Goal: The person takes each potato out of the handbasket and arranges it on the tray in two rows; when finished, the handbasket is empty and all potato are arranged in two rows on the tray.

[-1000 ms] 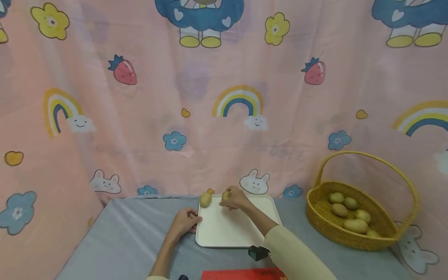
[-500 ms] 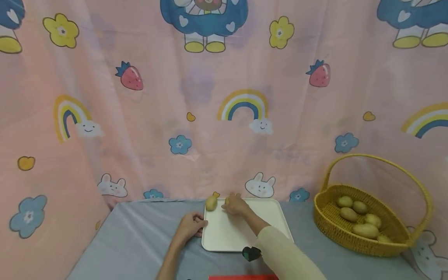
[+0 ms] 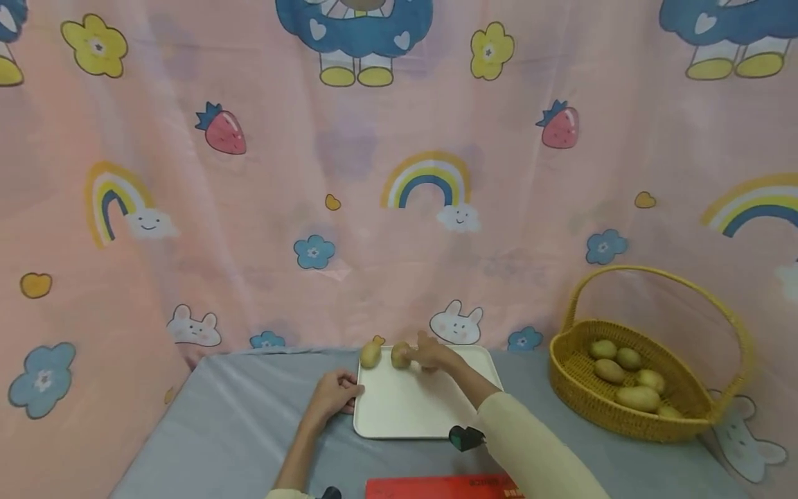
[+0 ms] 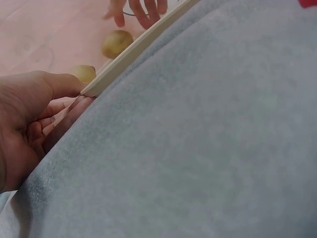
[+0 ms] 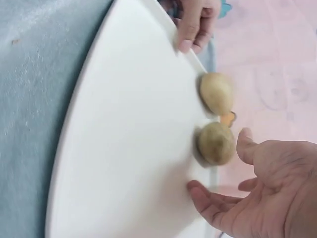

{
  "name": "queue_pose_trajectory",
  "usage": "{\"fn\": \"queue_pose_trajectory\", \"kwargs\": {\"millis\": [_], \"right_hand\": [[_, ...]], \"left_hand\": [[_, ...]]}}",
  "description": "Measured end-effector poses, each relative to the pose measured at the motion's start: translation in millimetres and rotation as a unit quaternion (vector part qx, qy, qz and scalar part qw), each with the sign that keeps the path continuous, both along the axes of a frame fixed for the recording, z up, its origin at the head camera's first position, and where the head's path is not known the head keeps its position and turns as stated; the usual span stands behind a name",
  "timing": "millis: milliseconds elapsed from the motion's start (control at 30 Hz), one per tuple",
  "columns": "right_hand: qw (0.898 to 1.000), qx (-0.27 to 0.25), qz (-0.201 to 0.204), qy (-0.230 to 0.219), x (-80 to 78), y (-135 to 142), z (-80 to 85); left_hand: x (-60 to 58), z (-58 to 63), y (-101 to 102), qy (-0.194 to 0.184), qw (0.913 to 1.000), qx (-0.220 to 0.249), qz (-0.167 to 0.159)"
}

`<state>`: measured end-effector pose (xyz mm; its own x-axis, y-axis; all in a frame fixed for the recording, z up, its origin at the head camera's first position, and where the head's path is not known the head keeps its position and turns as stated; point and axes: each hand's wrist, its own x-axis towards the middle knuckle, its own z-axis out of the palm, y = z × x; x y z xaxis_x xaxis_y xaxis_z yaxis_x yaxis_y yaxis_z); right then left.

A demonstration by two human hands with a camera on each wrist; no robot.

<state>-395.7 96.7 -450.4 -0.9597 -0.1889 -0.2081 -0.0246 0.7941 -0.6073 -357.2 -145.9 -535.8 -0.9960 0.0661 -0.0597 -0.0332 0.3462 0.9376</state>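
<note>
A white tray (image 3: 418, 412) lies on the grey cloth, with two potatoes side by side along its far edge. One potato (image 3: 370, 355) sits at the far left corner; the other potato (image 3: 401, 355) is just right of it. My left hand (image 3: 333, 394) pinches the tray's left rim, thumb on top and fingers beneath, as the left wrist view shows. Over the far part of the tray is my right hand (image 5: 262, 193), thumb and fingers spread. A gap separates it from the second potato (image 5: 216, 144) in the right wrist view. It holds nothing.
A yellow woven basket (image 3: 598, 414) with a tall handle stands to the right, several potatoes (image 3: 637, 398) inside. A red box-like thing (image 3: 436, 488) lies at the near edge, partly cut off. Behind the table hangs a pink printed curtain (image 3: 262, 291).
My right hand has set the second potato down on the tray beside the first, let go and drawn slightly right. My left hand keeps its grip on the tray's rim.
</note>
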Motion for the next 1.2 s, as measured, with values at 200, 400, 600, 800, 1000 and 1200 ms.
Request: {"fn": "queue_pose_trajectory", "kwargs": {"millis": [200,400,600,800,1000,1200], "right_hand": [[0.998,-0.028,0.054,0.009,-2.3,29.4,25.8],[0.992,0.001,0.114,0.058,8.6,51.8,68.8],[0.982,0.027,0.135,0.131,33.8,86.2,91.5],[0.985,0.045,0.064,0.153,65.3,132.3,100.9],[0.991,0.049,0.018,0.122,78.7,197.3,107.6],[0.992,0.073,0.011,0.098,73.4,254.5,93.6]], "left_hand": [[-1.5,2.0,1.1,0.001,1.0,0.002,-0.003],[-7.9,9.7,-2.8,0.011,0.9999,-0.002,0.007],[-8.3,9.4,-0.9,0.008,1.0,-0.001,0.004],[-1.4,4.0,2.5,-0.013,0.9999,-0.008,0.006],[-0.5,1.6,4.8,-0.011,0.9998,-0.015,-0.004],[0.2,1.1,3.4,-0.012,0.9997,-0.022,0.003]]}}
